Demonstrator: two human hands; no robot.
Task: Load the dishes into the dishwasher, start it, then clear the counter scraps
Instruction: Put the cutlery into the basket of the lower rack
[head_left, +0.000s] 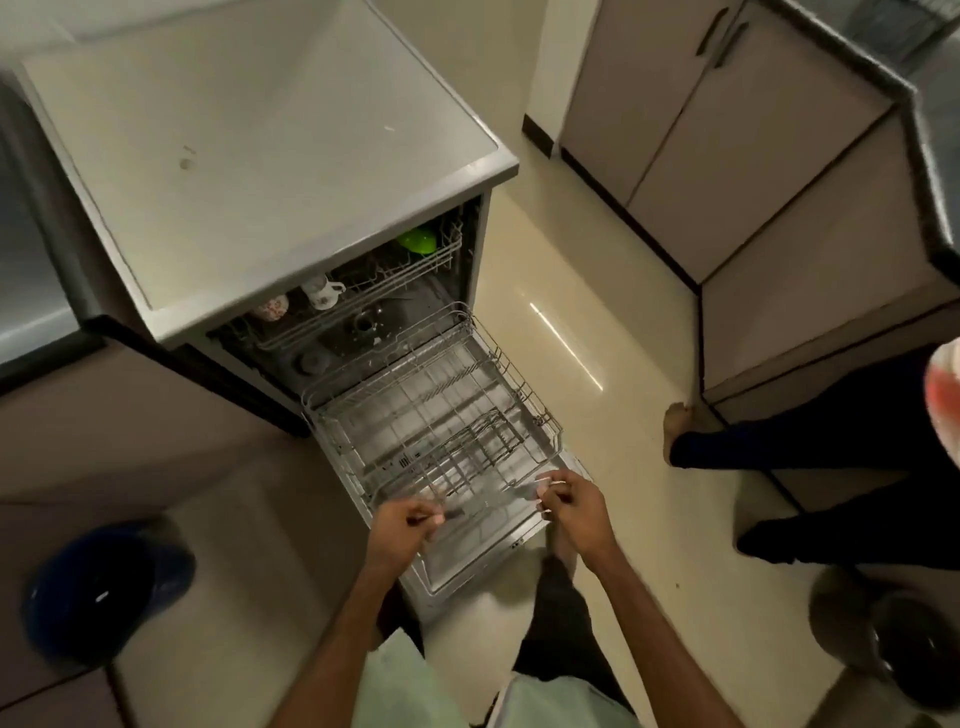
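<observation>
now left grip (410, 519) and right grip (566, 500) clasp rack (523, 387)

Lower rack (431, 415) sits pulled out over the dishwasher (260, 156) door (467, 561); cups (322, 292) in the upper rack (400, 270) behind; bin (98, 592) left.

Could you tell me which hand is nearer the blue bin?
Left. The left hand grips the rack, right of the bin; the right hand grips the rack farther right.
</observation>
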